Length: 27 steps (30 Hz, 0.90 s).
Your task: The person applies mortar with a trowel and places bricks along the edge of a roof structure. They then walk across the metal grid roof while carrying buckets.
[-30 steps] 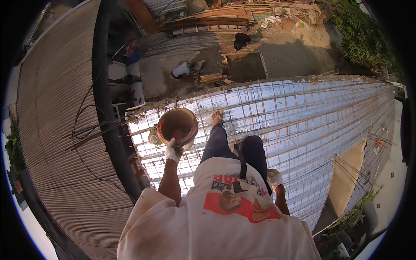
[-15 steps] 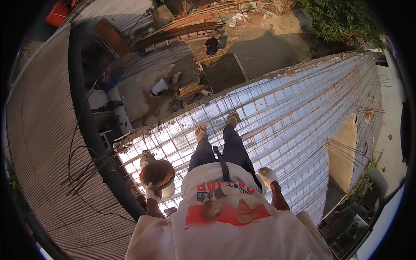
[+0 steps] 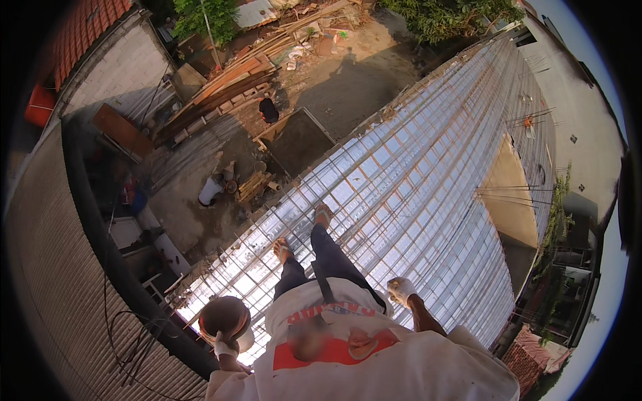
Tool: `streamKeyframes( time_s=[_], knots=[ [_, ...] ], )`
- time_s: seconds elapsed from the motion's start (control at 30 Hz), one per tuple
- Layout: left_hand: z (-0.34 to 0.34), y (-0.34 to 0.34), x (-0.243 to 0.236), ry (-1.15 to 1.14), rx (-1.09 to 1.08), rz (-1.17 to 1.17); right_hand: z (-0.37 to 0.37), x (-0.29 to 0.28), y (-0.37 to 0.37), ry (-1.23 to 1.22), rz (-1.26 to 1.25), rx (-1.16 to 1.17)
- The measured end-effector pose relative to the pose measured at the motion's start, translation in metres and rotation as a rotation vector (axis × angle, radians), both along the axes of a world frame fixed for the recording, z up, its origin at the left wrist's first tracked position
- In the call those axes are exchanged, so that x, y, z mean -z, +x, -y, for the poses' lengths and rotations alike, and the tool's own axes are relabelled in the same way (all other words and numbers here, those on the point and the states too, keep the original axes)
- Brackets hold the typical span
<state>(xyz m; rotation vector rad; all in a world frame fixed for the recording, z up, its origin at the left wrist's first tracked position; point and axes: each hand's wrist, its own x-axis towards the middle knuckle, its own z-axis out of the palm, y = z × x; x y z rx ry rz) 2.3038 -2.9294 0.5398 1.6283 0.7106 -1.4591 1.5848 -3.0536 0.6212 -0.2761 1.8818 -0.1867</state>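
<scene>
My left hand (image 3: 226, 345), in a pale glove, grips the near rim of a brown bucket (image 3: 234, 315) at the lower left. The bucket's opening faces up and its inside is dark. A white rounded container (image 3: 247, 339) shows partly behind the bucket; most of it is hidden. My right hand (image 3: 400, 290), also gloved, hangs beside my right hip above the steel bar grid (image 3: 414, 220). Its fingers are curled in, and nothing shows in them. My sandalled feet stand on the grid, which lies over shiny metal decking.
Corrugated roofing (image 3: 47, 267) with loose black cable (image 3: 124, 334) borders the left. Beyond the deck's edge, two people (image 3: 268, 110) crouch on the lower ground near stacked timber (image 3: 234, 83). At right are a large opening (image 3: 511, 194) and protruding bars (image 3: 508, 192).
The view has turned, so the deck runs more steeply up to the right. My left hand still holds the bucket; my right hand stays by my hip, fingers curled.
</scene>
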Motion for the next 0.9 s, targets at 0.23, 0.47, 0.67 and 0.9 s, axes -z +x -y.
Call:
streamKeyframes(
  time_s=[0.23,0.47,0.67,0.9],
  knots=[
    [0.082,-0.026,0.006,-0.097,0.012,0.031,0.007,-0.014,0.026,-0.007,0.002,0.059],
    [0.099,-0.011,0.006,-0.023,0.124,0.001,-0.012,-0.006,0.023,0.001,-0.056,0.039],
    [0.111,0.014,0.026,0.223,0.193,0.129,-0.048,-0.006,0.030,0.004,-0.130,0.031],
    [0.232,-0.050,0.102,0.410,0.426,0.397,-0.051,-0.037,0.041,0.087,-0.142,-0.074]
  ],
)
